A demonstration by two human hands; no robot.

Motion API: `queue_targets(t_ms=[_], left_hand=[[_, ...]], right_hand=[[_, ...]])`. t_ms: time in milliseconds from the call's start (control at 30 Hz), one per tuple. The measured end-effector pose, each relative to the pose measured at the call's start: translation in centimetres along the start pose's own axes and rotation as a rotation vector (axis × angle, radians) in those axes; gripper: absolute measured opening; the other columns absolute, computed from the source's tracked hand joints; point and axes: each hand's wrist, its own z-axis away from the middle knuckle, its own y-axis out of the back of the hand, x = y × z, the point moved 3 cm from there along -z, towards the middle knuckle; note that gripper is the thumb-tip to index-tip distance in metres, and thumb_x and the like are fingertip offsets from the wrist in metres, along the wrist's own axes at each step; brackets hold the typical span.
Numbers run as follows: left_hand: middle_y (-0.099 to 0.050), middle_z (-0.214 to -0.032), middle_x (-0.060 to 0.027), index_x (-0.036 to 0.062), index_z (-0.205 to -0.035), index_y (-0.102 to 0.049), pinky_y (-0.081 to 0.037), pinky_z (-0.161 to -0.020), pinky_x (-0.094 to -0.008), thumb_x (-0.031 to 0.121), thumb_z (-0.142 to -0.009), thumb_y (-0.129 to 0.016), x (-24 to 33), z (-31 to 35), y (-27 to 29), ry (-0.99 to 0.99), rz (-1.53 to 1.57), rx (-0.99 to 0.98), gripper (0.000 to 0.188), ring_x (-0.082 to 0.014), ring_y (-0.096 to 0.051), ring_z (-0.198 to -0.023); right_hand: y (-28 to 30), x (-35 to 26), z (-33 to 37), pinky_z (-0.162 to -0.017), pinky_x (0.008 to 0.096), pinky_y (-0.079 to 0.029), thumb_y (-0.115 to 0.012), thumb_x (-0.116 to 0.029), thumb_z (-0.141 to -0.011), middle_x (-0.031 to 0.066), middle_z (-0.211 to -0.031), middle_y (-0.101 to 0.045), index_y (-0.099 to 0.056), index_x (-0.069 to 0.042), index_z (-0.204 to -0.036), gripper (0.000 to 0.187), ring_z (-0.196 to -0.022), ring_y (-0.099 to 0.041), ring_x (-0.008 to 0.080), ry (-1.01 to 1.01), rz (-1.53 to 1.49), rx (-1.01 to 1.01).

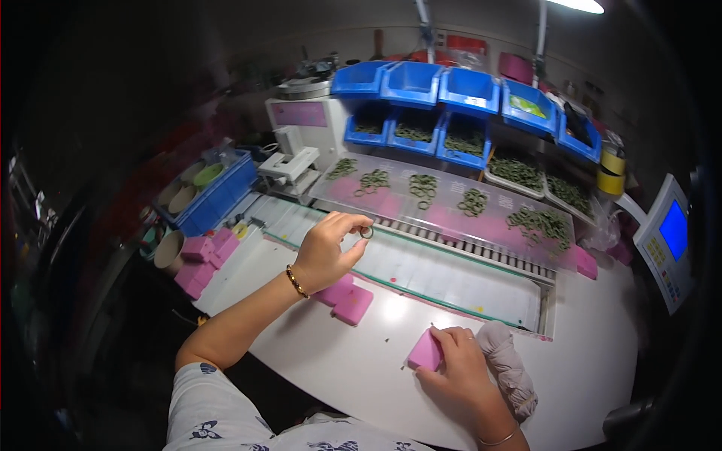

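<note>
My left hand (pixel 329 249) is raised over the near edge of the long recessed tray, its thumb and fingertips pinching a small dark green ring (pixel 366 232). Lower right, my right hand (pixel 460 365) has its thumb and fingers on either side of a small pink block (pixel 426 351) resting on the white table (pixel 376 391). More pink blocks (pixel 352 304) lie on the table just below my left hand. A grey cloth bundle (pixel 508 368) sits against the right side of my right hand.
Beyond the tray, a clear sloping panel (pixel 444 185) carries several piles of green rings (pixel 423 188). Blue bins (pixel 410 81) stand in two rows behind it. At the right is a display with a blue screen (pixel 674 230); a blue crate (pixel 214 192) with cups is at left.
</note>
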Motion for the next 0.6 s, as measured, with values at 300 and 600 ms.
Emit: queue_targets(t_ms=[300, 600], left_hand=[[-0.066, -0.097, -0.0114, 0.0036, -0.104, -0.065, -0.051, -0.080, -0.0338, 0.001, -0.077, -0.069, -9.3, 8.1, 14.5, 0.308, -0.335, 0.353, 0.028, -0.0246, -0.064, -0.088], [-0.067, -0.101, -0.0085, 0.0016, -0.113, -0.066, -0.051, -0.083, -0.0291, 0.001, -0.078, -0.069, -18.0, 18.5, 30.2, 0.626, -0.610, 0.448, 0.034, -0.0164, -0.063, -0.088]], right_hand=[[-0.4, 0.5, 0.5, -0.098, 0.0418, -0.042, -0.079, -0.022, -0.067, 0.0204, -0.118, -0.054, -0.054, 0.004, -0.127, 0.071, -0.111, -0.051, 0.0364, 0.026, 0.090, 0.011], [-0.8, 0.5, 0.1, -0.093, 0.0441, -0.044, -0.080, -0.019, -0.065, 0.0208, -0.116, -0.055, -0.052, 0.005, -0.128, 0.073, -0.108, -0.053, 0.0375, 0.101, 0.054, -0.012]])
